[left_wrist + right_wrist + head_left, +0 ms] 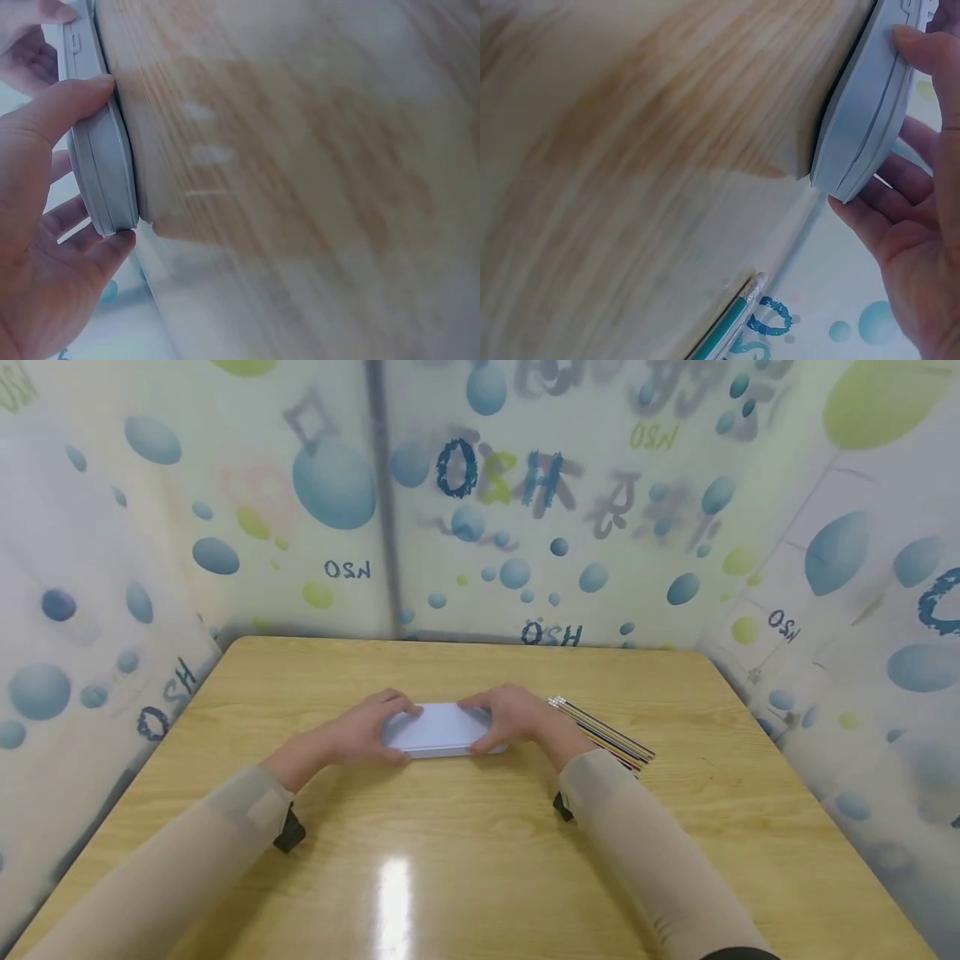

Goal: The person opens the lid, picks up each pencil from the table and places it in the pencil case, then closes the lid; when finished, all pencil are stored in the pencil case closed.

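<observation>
A flat, pale pencil case (438, 727) with rounded ends lies lengthwise across the table, its lid down. My left hand (375, 728) grips its left end, thumb on the near side and fingers round the end and far side. At the other end my right hand (513, 718) holds the case the same way. The left wrist view shows a small latch on the near side of the pencil case (105, 157), close to the thumb. In the right wrist view a seam runs along the side of the pencil case (862, 112).
Several thin pencils (607, 733) lie in a loose bundle right of the case, partly behind the right forearm. The wooden table (450, 843) reaches to printed curtains (480, 552) at the back and both sides.
</observation>
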The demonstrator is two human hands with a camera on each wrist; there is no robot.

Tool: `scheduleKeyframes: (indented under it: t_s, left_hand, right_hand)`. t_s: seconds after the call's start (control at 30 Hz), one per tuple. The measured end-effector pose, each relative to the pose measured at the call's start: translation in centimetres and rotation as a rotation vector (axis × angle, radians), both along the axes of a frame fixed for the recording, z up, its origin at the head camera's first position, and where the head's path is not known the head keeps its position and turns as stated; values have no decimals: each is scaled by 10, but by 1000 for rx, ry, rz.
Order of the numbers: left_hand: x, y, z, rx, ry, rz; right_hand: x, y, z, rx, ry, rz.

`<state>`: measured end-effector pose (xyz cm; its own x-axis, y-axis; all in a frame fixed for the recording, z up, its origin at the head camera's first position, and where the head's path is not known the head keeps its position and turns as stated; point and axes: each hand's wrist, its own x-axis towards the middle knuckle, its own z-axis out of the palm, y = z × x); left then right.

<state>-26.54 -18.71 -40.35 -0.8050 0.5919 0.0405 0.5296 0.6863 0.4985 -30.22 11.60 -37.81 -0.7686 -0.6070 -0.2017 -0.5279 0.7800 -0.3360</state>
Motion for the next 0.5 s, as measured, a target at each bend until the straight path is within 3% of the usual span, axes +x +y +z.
scheduleKeyframes:
  t_s: [0.23, 0.5]
  left_hand:
    - [0, 1, -1, 13, 6, 3]
    - [0, 3, -8, 9, -3, 43]
  right_hand:
    - [1, 4, 3, 0, 2, -14]
    - [7, 3, -8, -61, -39, -21]
